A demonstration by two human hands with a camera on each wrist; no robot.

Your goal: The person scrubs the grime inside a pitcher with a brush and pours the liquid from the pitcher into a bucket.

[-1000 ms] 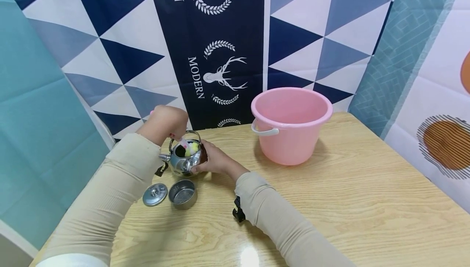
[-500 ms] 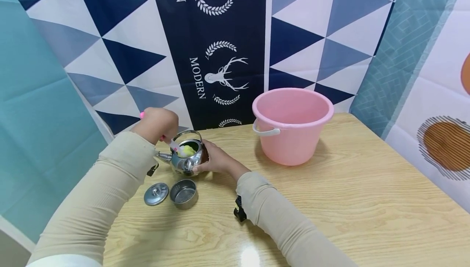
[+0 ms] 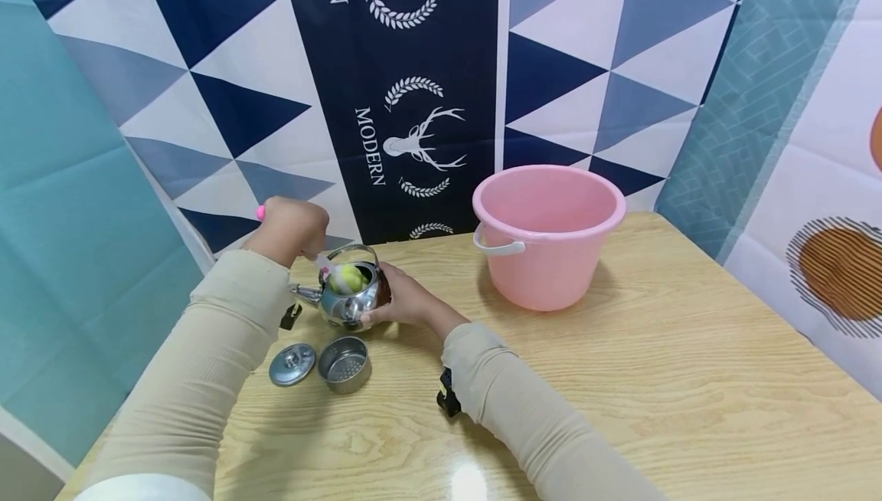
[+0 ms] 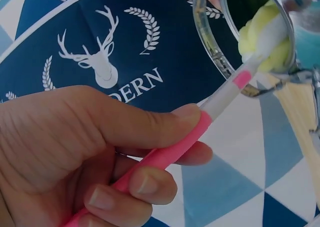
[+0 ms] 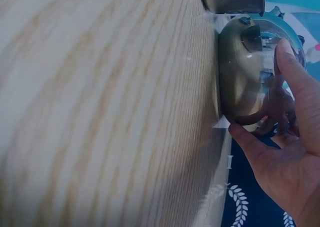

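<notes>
My left hand (image 3: 292,229) grips a bottle brush with a pink and white handle (image 4: 170,154). Its yellow and white sponge head (image 4: 270,39) is in the mouth of a shiny metal teapot (image 3: 339,307), partly hidden by the rim. The teapot stands on the table, its hoop handle raised and its spout to the left. My right hand (image 3: 408,298) holds the teapot's right side, thumb at the front and fingers spread round the belly in the right wrist view. In front lie the round metal lid (image 3: 292,365) and a metal strainer cup (image 3: 344,371) with holes in its base.
A pink bucket (image 3: 547,256) with a white handle stands to the right of the teapot. The wooden table (image 3: 661,378) runs toward the right. A patterned cloth (image 3: 427,49) hangs behind its back edge.
My left hand has shifted left and the brush's sponge has gone deeper into the teapot, its handle tilting further left. My right hand has stayed on the teapot.
</notes>
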